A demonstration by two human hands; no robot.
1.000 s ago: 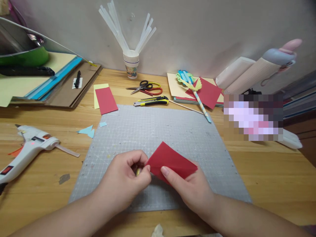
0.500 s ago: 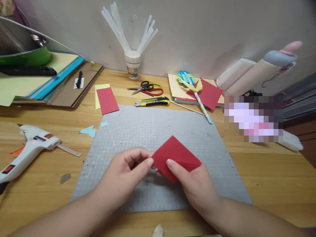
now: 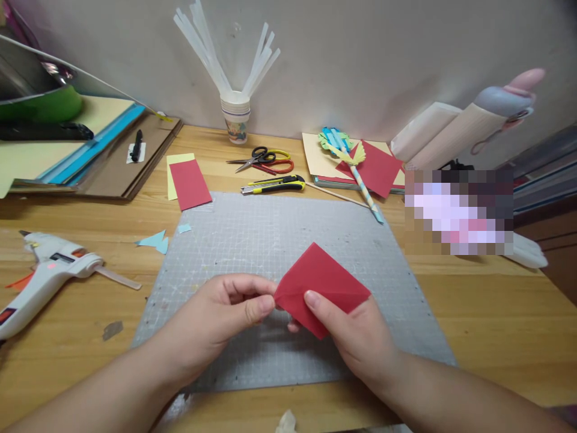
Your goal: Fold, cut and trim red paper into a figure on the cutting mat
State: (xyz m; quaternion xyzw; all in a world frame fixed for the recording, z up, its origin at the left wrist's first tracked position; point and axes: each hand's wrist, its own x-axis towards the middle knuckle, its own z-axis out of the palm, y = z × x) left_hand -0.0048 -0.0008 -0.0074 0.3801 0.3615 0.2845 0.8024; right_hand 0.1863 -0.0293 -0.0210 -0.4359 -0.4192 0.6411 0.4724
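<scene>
Cups [image 3: 236, 117] made of paper stand nested in a stack at the upper middle of the frame, near the wall, and long whitish sticks [image 3: 202, 54] fan out of the top one in two bunches.

Red paper [image 3: 327, 276], a four-cornered piece with a crease across it, is held at the lower middle of the frame, above the grey mat [image 3: 252, 240]. The right hand [image 3: 363, 337] grips it firmly, thumb flat on top pointing to the upper left, fingers mostly hidden underneath with one fingertip showing below the edge. The left hand [image 3: 225, 313] comes from the lower left, its thumb and forefinger pinched narrowly on the paper's left corner, the other fingers curled. Both forearms slant in from the lower corners, and they and the hands hide parts of the mat.

A glue gun [image 3: 58, 264] lies at the left of the frame, with blue scraps [image 3: 155, 240] near the mat's left edge. Beyond the mat, a red card [image 3: 192, 185] overlaps a yellow card [image 3: 180, 158]; scissors [image 3: 261, 158] and a yellow-and-black knife [image 3: 274, 185] lie to their right. Farther right, a paper flower [image 3: 336, 141] rests across a paper stack [image 3: 313, 159] and a red sheet [image 3: 383, 171]. A pixelated patch hides what lies at the right.
</scene>
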